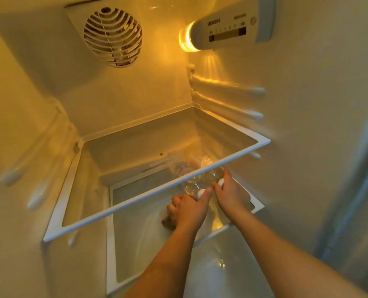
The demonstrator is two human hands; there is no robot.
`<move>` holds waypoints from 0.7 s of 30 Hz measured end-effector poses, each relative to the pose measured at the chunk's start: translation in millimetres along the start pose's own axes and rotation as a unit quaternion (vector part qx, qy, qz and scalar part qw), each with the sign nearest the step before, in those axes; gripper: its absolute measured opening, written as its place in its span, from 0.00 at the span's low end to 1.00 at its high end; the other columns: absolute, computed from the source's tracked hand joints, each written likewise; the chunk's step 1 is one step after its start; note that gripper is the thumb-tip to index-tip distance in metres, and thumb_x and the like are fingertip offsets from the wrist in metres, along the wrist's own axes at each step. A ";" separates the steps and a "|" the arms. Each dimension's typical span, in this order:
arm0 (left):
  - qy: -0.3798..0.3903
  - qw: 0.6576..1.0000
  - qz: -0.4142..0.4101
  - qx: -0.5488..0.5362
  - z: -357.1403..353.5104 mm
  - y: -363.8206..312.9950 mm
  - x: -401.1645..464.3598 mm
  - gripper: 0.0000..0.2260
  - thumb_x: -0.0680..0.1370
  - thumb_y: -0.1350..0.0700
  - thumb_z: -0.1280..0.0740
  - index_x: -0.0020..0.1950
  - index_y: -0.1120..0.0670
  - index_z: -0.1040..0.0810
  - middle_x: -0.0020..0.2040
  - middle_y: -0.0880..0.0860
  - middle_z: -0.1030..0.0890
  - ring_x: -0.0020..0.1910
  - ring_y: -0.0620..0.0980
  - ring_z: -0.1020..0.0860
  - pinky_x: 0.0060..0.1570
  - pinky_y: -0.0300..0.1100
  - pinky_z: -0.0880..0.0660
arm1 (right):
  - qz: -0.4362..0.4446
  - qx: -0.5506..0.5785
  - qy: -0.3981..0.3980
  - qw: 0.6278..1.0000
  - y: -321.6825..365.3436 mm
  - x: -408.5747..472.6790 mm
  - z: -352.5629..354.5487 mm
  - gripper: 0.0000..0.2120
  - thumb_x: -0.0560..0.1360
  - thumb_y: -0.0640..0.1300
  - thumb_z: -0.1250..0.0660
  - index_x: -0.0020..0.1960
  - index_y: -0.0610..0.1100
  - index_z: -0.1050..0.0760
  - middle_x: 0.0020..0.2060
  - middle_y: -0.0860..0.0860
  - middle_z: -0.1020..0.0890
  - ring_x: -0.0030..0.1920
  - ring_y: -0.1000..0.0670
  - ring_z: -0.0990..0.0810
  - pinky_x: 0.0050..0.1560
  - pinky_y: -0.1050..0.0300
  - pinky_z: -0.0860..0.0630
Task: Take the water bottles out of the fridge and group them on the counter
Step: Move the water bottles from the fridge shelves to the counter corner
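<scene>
Reaching under the upper glass shelf (pixel 157 190), your left hand (pixel 188 208) pinches one water bottle's white cap (pixel 201 192), and your right hand (pixel 230 194) grips the neighbouring bottle's cap (pixel 221 182). Both bottles lie on the lower shelf (pixel 257 206); farther back lies another bottle (pixel 182 168).

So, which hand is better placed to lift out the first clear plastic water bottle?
Probably the right hand: its fingers already curl around the white cap of the clear plastic bottle on the right. The left hand only touches its bottle's cap.
</scene>
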State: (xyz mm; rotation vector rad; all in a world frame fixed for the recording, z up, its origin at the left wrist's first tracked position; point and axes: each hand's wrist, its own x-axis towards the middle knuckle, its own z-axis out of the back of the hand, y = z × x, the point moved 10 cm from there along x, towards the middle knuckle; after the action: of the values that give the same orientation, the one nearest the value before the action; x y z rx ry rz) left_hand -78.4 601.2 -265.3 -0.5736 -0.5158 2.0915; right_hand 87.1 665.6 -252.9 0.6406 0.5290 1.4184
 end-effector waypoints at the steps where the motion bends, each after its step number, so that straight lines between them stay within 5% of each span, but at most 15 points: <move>1: -0.003 1.000 0.008 0.002 0.5 0.0 2.5 0.35 0.71 0.27 0.44 0.65 0.52 0.26 0.68 0.55 0.34 0.68 0.57 0.38 0.65 0.52 0.39 | -0.003 0.004 0.000 1.000 -1.2 0.4 -0.6 0.25 0.79 0.59 0.42 0.74 0.53 0.40 0.62 0.50 0.22 0.62 0.44 0.24 0.57 0.45 0.26; 8: -0.128 0.989 0.023 -0.070 11.5 20.7 0.3 0.23 0.77 0.40 0.43 0.61 0.55 0.25 0.61 0.53 0.26 0.61 0.54 0.31 0.64 0.52 0.32 | 0.001 0.025 -0.002 1.000 -1.8 -0.4 1.9 0.24 0.79 0.59 0.43 0.72 0.53 0.38 0.60 0.51 0.21 0.60 0.44 0.22 0.56 0.45 0.26; 16: -0.170 0.983 0.018 -0.073 15.0 21.5 2.3 0.25 0.77 0.35 0.43 0.60 0.53 0.22 0.59 0.50 0.24 0.60 0.52 0.30 0.63 0.50 0.31 | -0.016 0.184 -0.034 0.982 -7.1 -1.8 13.5 0.23 0.81 0.58 0.45 0.73 0.51 0.36 0.60 0.51 0.21 0.60 0.45 0.23 0.58 0.46 0.26; 21: -0.124 0.976 -0.011 -0.179 15.5 21.8 -6.6 0.22 0.69 0.34 0.40 0.42 0.52 0.21 0.45 0.50 0.20 0.50 0.53 0.24 0.55 0.55 0.24 | 0.004 0.289 -0.042 0.956 -13.9 -5.8 19.6 0.12 0.80 0.54 0.41 0.57 0.48 0.28 0.37 0.51 0.20 0.34 0.53 0.18 0.37 0.55 0.22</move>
State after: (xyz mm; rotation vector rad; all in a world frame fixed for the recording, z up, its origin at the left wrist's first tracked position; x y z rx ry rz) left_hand -98.0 582.0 -263.5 -0.5065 -1.0523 2.0720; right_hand 110.0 657.5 -248.5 1.1634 0.8860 1.2354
